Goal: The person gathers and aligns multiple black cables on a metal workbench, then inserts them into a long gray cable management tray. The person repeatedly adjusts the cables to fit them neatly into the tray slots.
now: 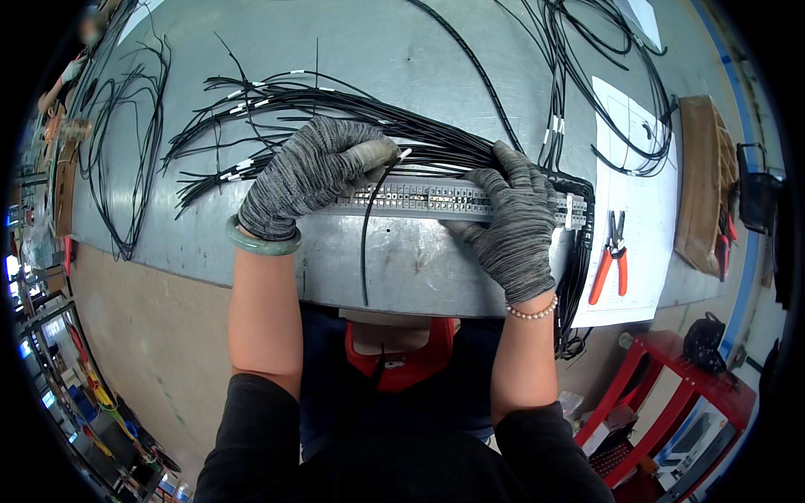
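My left hand [327,172], in a grey knit glove, pinches a black wire [366,243] near its white-sleeved end, and the rest of the wire hangs down past the table's front. Under it lies a long grey terminal block strip [411,198] with rows of metal contacts. My right hand [516,214], gloved alike, grips the strip toward its right end, thumb on the near side and fingers over the far side. Behind the strip a thick bundle of black wires [402,126] fans out to the left, several with white marker sleeves.
Wire strippers with red handles [610,260] rest on printed paper sheets [631,201] at the right. Beyond stands a cardboard box [703,180]. Loose black wire coils [126,159] lie at the table's left. A red cart [671,369] stands below right.
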Demonstrator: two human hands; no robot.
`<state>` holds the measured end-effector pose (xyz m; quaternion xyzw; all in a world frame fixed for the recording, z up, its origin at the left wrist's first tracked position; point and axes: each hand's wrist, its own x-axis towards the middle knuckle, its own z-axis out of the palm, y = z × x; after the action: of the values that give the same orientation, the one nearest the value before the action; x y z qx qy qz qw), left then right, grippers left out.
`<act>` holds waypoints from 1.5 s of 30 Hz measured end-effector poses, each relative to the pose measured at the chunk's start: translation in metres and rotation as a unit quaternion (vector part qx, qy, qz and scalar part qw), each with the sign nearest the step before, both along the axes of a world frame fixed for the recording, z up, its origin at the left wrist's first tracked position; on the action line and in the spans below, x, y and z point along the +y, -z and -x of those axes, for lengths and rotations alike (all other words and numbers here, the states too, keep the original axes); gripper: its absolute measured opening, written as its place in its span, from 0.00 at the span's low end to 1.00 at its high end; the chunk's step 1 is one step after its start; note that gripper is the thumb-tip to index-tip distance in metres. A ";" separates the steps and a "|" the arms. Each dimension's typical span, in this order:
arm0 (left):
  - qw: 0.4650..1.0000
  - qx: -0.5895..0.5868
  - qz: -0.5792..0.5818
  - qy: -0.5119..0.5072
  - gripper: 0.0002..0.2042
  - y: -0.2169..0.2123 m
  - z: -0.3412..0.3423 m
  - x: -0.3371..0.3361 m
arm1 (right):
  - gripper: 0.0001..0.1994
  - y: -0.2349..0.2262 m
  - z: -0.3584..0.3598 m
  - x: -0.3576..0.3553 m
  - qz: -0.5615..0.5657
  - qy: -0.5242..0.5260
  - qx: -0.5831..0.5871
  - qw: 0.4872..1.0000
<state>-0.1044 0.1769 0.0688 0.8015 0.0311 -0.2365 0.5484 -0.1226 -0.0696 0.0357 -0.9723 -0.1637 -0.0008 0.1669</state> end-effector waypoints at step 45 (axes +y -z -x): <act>0.859 -0.102 -0.352 0.359 0.18 0.003 -0.094 -0.193 | 0.15 -0.007 -0.085 -0.136 -0.075 0.071 0.214 0.971</act>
<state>-0.0101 -0.0159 0.0660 0.9163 -0.2339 -0.3070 0.1073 -0.0376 -0.2059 0.0424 -0.9438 -0.0544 0.1828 0.2698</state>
